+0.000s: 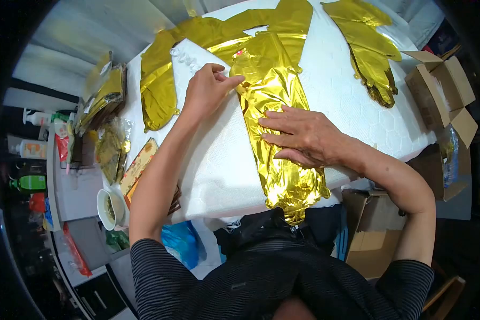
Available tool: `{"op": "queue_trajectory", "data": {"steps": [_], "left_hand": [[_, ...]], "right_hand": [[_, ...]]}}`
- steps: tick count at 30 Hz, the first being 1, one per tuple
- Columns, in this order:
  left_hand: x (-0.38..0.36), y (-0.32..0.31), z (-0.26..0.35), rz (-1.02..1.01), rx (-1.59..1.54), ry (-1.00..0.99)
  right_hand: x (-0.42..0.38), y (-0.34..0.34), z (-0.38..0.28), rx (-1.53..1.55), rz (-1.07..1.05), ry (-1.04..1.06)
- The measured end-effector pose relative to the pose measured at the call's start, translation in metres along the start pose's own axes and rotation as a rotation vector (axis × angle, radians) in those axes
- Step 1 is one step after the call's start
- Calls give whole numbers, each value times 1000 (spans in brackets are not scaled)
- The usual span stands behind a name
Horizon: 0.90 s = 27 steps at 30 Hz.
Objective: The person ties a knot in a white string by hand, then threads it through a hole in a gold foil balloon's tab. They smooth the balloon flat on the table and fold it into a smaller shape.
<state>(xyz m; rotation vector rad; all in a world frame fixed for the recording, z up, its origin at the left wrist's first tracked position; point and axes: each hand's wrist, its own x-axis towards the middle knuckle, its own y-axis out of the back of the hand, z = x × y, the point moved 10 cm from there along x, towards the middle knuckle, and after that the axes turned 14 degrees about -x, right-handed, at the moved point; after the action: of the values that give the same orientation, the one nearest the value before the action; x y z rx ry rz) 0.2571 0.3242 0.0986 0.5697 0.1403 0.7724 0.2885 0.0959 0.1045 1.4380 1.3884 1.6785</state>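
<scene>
A flat, crinkled gold foil balloon (274, 96) lies lengthwise on the white table, its narrow near end hanging over the front edge toward my body. At its left edge, my left hand (210, 90) has curled fingers, the fingertips closed at the foil's rim; what exactly they pinch is partly hidden. My right hand (306, 136) lies flat on the middle of the balloon with the fingers spread, pressing on the foil. Behind it, more flat gold foil balloons (208, 29) spread across the far side, one reaching down at the left.
Another gold foil piece (365, 50) lies at the far right. Open cardboard boxes (437, 96) stand beyond the right edge. White curled ribbon (184, 57) is near my left hand. At left are packaged foil (101, 96), a patterned box (138, 165) and a white bowl (102, 208).
</scene>
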Motion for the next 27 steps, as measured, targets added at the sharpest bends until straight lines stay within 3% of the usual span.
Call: {"op": "queue_trajectory", "data": {"steps": [2, 6, 8, 12, 18, 21, 23, 27], "left_hand": [[13, -9, -4, -69, 150, 18], [20, -21, -11, -133, 38, 101], [14, -15, -1, -16, 147, 36], [8, -13, 4, 24, 90, 60], [5, -8, 18, 91, 161, -76], [-7, -7, 39, 182, 297, -205], [-17, -13, 59, 199, 367, -391], [-23, -23, 71, 182, 390, -449]], "right_hand": [[-1, 1, 2, 4, 16, -8], [-1, 3, 1, 22, 33, -1], [-2, 3, 1, 29, 41, -2], [-1, 5, 0, 31, 53, 13], [-1, 5, 1, 40, 44, 6], [-1, 3, 1, 44, 31, 3], [-1, 4, 1, 49, 31, 3], [-1, 2, 2, 47, 30, 4]]}}
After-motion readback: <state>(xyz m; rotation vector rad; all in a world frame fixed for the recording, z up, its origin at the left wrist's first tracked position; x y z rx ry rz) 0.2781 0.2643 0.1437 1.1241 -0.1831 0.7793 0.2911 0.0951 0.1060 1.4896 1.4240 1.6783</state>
